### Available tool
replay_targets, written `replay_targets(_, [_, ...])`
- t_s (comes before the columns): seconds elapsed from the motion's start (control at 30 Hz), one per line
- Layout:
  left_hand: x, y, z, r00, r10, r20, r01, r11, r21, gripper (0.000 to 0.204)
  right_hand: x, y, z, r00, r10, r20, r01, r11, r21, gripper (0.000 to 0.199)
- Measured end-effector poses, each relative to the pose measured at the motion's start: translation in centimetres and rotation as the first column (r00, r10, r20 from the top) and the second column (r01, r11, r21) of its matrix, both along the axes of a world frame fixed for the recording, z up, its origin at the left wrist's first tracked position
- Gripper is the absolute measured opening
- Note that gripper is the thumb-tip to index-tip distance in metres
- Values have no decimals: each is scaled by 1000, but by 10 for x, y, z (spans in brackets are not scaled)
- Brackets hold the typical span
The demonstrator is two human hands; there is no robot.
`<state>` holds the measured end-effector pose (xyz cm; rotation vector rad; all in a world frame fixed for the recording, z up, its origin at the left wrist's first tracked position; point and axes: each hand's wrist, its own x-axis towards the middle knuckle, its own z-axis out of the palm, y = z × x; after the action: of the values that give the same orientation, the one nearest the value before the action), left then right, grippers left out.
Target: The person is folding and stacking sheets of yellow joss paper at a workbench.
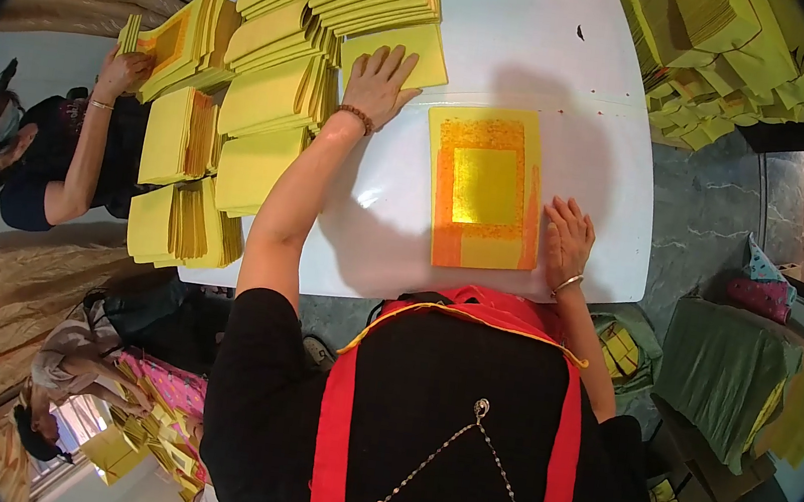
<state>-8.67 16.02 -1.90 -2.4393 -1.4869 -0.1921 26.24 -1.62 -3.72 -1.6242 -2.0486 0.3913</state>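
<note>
My left hand [380, 80] lies flat, fingers spread, on a plain yellow paper sheet [416, 54] at the far middle of the white table [546, 58]. My right hand [566, 236] rests palm down on the table, touching the right edge of a stack of yellow sheets with an orange border and a gold foil square [483, 186]. That stack lies flat in front of me. Neither hand grips anything.
Several piles of folded yellow paper [270, 99] cover the table's left side. A person at the left holds one pile [177, 43] with a hand [123, 71]. More yellow stacks [728, 50] fill the upper right. Another person [76, 372] crouches at the lower left.
</note>
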Motion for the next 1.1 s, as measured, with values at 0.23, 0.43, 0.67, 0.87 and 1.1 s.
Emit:
replay_targets(0.23, [1, 3, -16, 992, 113, -46, -119, 979, -162, 58, 1, -2, -4, 1000, -7, -5, 7, 1000, 10, 34])
replay_targets(0.43, [-1, 7, -12, 990, 128, -58, -137, 975, -178, 59, 2, -1, -4, 998, -15, -54, 17, 999, 50, 29])
replay_targets(0.67, [19, -10, 14, 994, 91, 55, -89, 995, -36, 52, 4, 1, -7, 994, -4, -109, 7, 1000, 24, 27])
replay_targets(0.87, [73, -93, 28, 825, -262, 501, 322, 946, -37, 36, 0, -6, -7, 976, -39, -212, 24, 997, -70, 28])
replay_targets(1.1, [117, -194, 28, 794, -412, 448, 538, 819, -199, 41, -7, -12, -10, 946, -82, -314, 54, 994, -98, 29])
